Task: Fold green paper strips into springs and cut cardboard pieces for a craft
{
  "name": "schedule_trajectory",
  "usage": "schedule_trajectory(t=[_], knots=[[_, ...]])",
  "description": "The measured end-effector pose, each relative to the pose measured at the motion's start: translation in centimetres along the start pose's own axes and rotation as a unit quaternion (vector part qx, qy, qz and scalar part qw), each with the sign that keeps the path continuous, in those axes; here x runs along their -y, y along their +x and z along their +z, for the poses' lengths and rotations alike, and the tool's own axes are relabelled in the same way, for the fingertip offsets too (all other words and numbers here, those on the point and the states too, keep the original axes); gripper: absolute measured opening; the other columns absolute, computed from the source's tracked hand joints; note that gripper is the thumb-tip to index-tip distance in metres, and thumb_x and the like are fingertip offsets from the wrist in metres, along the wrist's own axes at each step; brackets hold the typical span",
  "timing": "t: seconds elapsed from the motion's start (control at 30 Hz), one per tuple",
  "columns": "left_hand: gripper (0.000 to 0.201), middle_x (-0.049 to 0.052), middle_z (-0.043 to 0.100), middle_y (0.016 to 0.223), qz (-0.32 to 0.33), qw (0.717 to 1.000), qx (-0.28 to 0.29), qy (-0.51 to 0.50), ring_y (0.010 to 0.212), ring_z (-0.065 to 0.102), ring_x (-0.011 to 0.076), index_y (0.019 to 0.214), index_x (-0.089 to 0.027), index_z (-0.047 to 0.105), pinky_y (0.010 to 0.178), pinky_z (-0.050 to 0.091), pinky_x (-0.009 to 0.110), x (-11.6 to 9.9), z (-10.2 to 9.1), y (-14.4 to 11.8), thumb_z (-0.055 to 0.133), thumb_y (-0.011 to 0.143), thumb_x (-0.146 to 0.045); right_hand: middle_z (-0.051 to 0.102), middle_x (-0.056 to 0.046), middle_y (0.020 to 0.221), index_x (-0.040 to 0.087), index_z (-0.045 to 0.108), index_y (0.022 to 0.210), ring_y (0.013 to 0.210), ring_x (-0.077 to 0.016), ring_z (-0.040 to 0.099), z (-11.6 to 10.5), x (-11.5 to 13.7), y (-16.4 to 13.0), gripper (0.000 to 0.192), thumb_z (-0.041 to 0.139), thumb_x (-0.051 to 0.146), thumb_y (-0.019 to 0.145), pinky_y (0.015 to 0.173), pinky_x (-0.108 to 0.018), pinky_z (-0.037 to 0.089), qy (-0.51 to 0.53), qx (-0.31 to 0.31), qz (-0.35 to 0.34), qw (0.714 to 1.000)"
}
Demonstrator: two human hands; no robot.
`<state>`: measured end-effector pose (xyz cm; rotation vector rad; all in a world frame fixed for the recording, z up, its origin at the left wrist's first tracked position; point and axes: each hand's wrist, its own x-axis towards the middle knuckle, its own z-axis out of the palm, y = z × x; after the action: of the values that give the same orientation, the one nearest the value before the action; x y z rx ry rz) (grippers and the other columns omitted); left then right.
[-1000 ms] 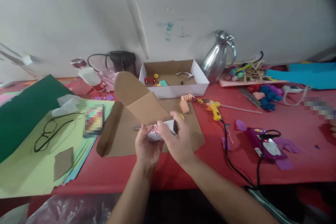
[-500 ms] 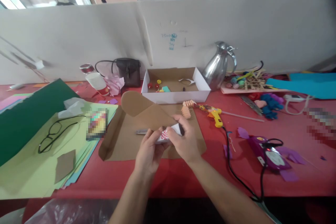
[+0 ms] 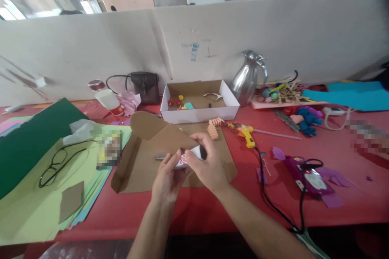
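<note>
Between my two hands is a small white box with a red pattern (image 3: 183, 159), its right end dark. My left hand (image 3: 167, 176) is closed round the box's left side. My right hand (image 3: 209, 168) grips it from the right, thumb pressed on the top face and fingers behind. Both hands are over a flattened piece of brown cardboard (image 3: 136, 176), whose rounded flap (image 3: 146, 124) rises just beyond them. A metal blade-like tool (image 3: 159, 156) lies on the cardboard by my left fingers, partly hidden. Folded peach paper (image 3: 213, 129) rests at the cardboard's far right.
A white open box (image 3: 200, 115) with small items stands behind. A yellow glue gun (image 3: 249, 139) and a purple power unit (image 3: 310, 178) with a black cable lie right. Left are paper sheets (image 3: 33, 218), glasses (image 3: 53, 166) and a cup (image 3: 107, 100). A steel jug (image 3: 244, 79) stands back right.
The view has shifted slightly, so the scene sits a little lower and further left. Both hands keep hold of the small box, which shows a little more of its dark right end.
</note>
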<state>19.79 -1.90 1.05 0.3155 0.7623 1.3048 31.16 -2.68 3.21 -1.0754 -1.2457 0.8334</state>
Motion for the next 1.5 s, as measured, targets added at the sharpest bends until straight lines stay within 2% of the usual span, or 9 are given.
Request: schedule_trajectory(t=[0.1, 0.2, 0.37, 0.53, 0.7, 0.9, 1.27, 1.37, 1.5], knots=[[0.015, 0.001, 0.070, 0.073, -0.027, 0.999, -0.018, -0.004, 0.064, 0.066, 0.0125, 0.080, -0.013, 0.064, 0.063, 0.057, 0.023, -0.8, 0.0, 0.3, 0.075, 0.071, -0.011, 0.055, -0.007, 0.128, 0.026, 0.045, 0.121, 0.116, -0.0198, 0.056, -0.8, 0.1, 0.0, 0.051, 0.070, 0.029, 0.076, 0.093, -0.034, 0.050, 0.037, 0.062, -0.047, 0.996], [0.007, 0.005, 0.071, 0.077, -0.048, 0.999, -0.014, 0.009, 0.066, 0.067, 0.0147, 0.082, -0.012, 0.065, 0.061, 0.058, 0.025, -1.6, 0.0, 0.5, 0.070, 0.077, -0.015, 0.052, -0.005, 0.132, 0.029, 0.058, 0.115, 0.124, -0.0197, 0.051, -1.8, 0.0, 0.1, 0.033, 0.067, 0.030, 0.083, 0.098, -0.035, 0.047, -0.001, 0.118, -0.089, 0.989], [0.010, 0.004, 0.071, 0.078, -0.012, 1.000, 0.003, 0.017, 0.065, 0.066, 0.0135, 0.082, -0.012, 0.065, 0.062, 0.059, 0.026, -1.9, 0.4, 0.5, 0.072, 0.075, -0.014, 0.058, -0.005, 0.123, 0.027, 0.064, 0.103, 0.118, -0.0210, 0.055, -2.0, -0.3, -0.2, 0.017, 0.062, 0.034, 0.087, 0.093, -0.035, 0.050, -0.053, 0.087, -0.087, 0.991], [0.017, 0.001, 0.071, 0.077, 0.027, 0.999, -0.010, 0.014, 0.064, 0.066, 0.0119, 0.080, -0.014, 0.063, 0.067, 0.059, 0.026, -1.0, 1.1, 0.3, 0.077, 0.070, -0.014, 0.062, -0.004, 0.108, 0.027, 0.052, 0.114, 0.096, -0.0187, 0.061, -1.0, -0.8, -0.7, 0.032, 0.062, 0.037, 0.086, 0.082, -0.034, 0.053, -0.030, 0.013, -0.040, 0.999], [0.020, 0.001, 0.070, 0.078, 0.044, 0.998, 0.000, 0.048, 0.067, 0.066, 0.0121, 0.081, -0.015, 0.064, 0.072, 0.059, 0.029, -0.6, 0.6, 0.2, 0.079, 0.069, -0.018, 0.060, -0.001, 0.090, 0.025, 0.053, 0.102, 0.078, -0.0151, 0.058, -1.1, -1.8, -0.5, 0.020, 0.058, 0.038, 0.088, 0.071, -0.028, 0.051, -0.006, 0.057, -0.004, 0.998], [0.026, 0.000, 0.070, 0.088, 0.064, 0.994, 0.014, 0.089, 0.074, 0.066, 0.0121, 0.092, -0.017, 0.065, 0.075, 0.057, 0.028, -0.5, -0.2, 0.1, 0.079, 0.071, -0.023, 0.058, -0.001, 0.091, 0.024, 0.055, 0.101, 0.080, -0.0148, 0.057, -1.2, -2.6, -0.7, 0.020, 0.062, 0.036, 0.085, 0.071, -0.026, 0.050, 0.054, 0.063, 0.027, 0.996], [0.027, 0.001, 0.068, 0.087, 0.133, 0.985, 0.011, 0.109, 0.075, 0.063, 0.0112, 0.091, -0.017, 0.063, 0.070, 0.054, 0.025, 0.8, 1.2, -0.4, 0.079, 0.069, -0.025, 0.052, 0.006, 0.070, 0.023, 0.050, 0.087, 0.058, -0.0101, 0.050, 0.5, -2.3, -0.8, 0.024, 0.068, 0.035, 0.077, 0.052, -0.020, 0.042, 0.068, -0.065, 0.078, 0.993], [0.028, -0.001, 0.067, 0.086, 0.175, 0.981, -0.025, 0.075, 0.074, 0.064, 0.0105, 0.089, -0.019, 0.061, 0.070, 0.053, 0.023, 2.1, 2.3, -0.6, 0.079, 0.069, -0.025, 0.053, 0.006, 0.070, 0.023, 0.048, 0.083, 0.060, -0.0106, 0.052, 1.3, -2.9, -0.6, 0.026, 0.070, 0.037, 0.076, 0.055, -0.021, 0.044, 0.114, -0.122, 0.091, 0.982], [0.037, 0.000, 0.068, 0.087, 0.138, 0.986, -0.097, -0.005, 0.070, 0.065, 0.0107, 0.096, -0.021, 0.058, 0.067, 0.051, 0.023, 3.6, 3.3, -0.6, 0.081, 0.067, -0.028, 0.053, 0.006, 0.070, 0.022, 0.046, 0.080, 0.059, -0.0105, 0.052, 1.9, -3.7, -0.5, 0.029, 0.071, 0.035, 0.074, 0.055, -0.022, 0.044, 0.151, -0.170, 0.073, 0.971]])
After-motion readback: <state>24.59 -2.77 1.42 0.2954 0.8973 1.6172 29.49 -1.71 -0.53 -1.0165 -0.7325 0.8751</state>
